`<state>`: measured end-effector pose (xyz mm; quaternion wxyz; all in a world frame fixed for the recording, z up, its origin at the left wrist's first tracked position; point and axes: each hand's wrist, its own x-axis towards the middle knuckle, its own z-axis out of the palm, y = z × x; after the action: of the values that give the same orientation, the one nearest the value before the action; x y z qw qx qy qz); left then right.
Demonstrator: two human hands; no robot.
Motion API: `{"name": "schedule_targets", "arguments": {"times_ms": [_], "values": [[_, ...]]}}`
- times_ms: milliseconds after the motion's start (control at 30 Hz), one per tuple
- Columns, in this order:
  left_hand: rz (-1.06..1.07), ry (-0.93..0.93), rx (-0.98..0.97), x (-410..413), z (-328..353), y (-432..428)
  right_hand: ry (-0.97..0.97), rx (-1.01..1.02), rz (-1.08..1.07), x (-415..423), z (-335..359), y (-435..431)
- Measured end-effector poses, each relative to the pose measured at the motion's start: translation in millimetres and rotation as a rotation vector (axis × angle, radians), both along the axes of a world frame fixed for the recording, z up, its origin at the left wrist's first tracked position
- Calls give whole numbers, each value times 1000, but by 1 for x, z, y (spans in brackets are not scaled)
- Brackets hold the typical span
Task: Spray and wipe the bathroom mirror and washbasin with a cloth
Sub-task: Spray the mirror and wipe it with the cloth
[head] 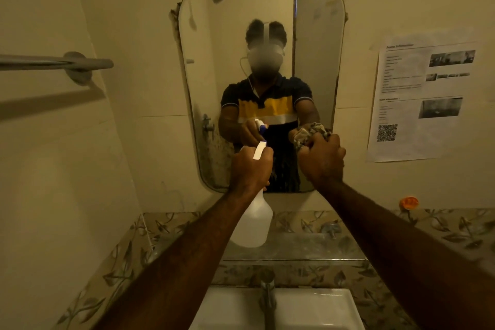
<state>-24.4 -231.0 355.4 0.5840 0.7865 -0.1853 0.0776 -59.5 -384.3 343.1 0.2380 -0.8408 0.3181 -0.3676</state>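
A rounded wall mirror (316, 48) hangs straight ahead, smudged near its top and spotted along its lower left edge. My left hand (247, 169) grips the neck of a translucent white spray bottle (254, 222), whose white nozzle points at the lower part of the glass. My right hand (322, 159) is shut on a bunched grey patterned cloth (301, 139), held against or very close to the mirror's lower right. The white washbasin (316, 308) sits below at the bottom edge, with a metal tap (267, 295) at its middle.
A glass shelf (294, 249) runs under the mirror above the leaf-patterned tiles. A grey towel rail (53, 61) sticks out from the left wall. A printed paper notice (420, 102) is taped to the right wall, with a small orange hook (409, 202) below it.
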Motion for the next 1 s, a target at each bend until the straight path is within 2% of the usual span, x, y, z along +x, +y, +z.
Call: {"name": "schedule_targets", "arguments": {"times_ms": [133,467,800,1000], "values": [[17,-3,11,13,-4,27,-122,153,-6,16,-5,21],[164,-35,58,50,-4,99,-158,155,82,60,-17,98],[239,-27,67,83,-10,154,-77,-82,172,111,-18,179],[244,-55,86,95,-15,165,49,-340,264,125,-24,204]]}}
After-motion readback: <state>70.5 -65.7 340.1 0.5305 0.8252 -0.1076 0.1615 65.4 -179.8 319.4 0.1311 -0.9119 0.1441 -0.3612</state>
